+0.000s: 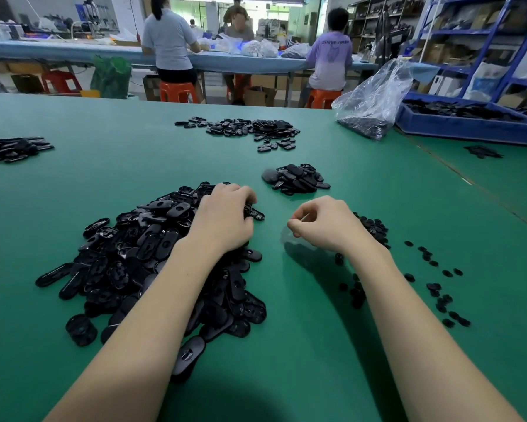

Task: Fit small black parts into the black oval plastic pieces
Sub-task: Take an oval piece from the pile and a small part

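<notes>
The left hand [225, 217] curls its fingers into the big pile of ovals [152, 263]. The right hand [323, 223] has curled fingers; I cannot tell if it holds anything. The small parts [375, 229] lie beside it. The pile could slide and scatter.

I've got the table [134, 132] in front w/ the big pile of ovals [140, 257] near-left; left hand [225, 217] sits on its far-right edge. Right hand [323, 223] is over bare table just right of that, apart from the pile. Small parts [375, 228] lie right of the right hand, more scattered twd the near-right. Small pile [297, 179] is behind the hands; a wider spread [250, 129] further back. Another heap [12, 149] at far-left edge. Bag [375, 99] far-right, bin [469, 120] right of it. Three people [329, 53] sit at a bench beyond the table.
</notes>
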The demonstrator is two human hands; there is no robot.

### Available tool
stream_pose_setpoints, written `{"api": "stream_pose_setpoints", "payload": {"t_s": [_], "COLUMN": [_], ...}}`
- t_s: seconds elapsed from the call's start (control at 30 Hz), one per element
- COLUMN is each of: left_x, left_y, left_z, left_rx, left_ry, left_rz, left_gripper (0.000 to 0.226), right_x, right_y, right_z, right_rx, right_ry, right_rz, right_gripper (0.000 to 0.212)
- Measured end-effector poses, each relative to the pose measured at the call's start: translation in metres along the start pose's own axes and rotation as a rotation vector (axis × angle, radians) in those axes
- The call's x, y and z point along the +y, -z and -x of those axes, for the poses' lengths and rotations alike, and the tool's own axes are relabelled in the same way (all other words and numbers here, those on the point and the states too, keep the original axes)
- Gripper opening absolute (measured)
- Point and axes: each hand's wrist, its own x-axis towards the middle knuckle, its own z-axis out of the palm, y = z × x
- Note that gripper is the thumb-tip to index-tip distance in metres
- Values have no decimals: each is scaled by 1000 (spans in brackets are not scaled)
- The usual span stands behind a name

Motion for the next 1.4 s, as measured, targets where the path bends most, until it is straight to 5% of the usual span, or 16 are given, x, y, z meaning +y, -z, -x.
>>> {"api": "stream_pose_setpoints", "payload": {"t_s": [0.3,0.77,0.97,1.23,1.4], "left_x": [0,9,26,38,40], "left_y": [-13,-15,-13,-20,-22], "left_z": [4,6,2,1,0], "left_rx": [-233,27,112,-26,-58], "left_ry": [-42,-116,-19,366,432], "left_rz": [-213,-84,376,1090,1236], "left_gripper": [50,10,7,10,11], "right_x": [1,5,14,29,30], "right_y": [-1,3,13,24,24], "right_z": [2,3,1,3,5], "right_rx": [-35,-17,47,201,134], "right_ry": [15,-8,-43,-189,-236], "right_rz": [-20,-67,-90,71,160], "right_gripper": [12,12,15,17,16]}}
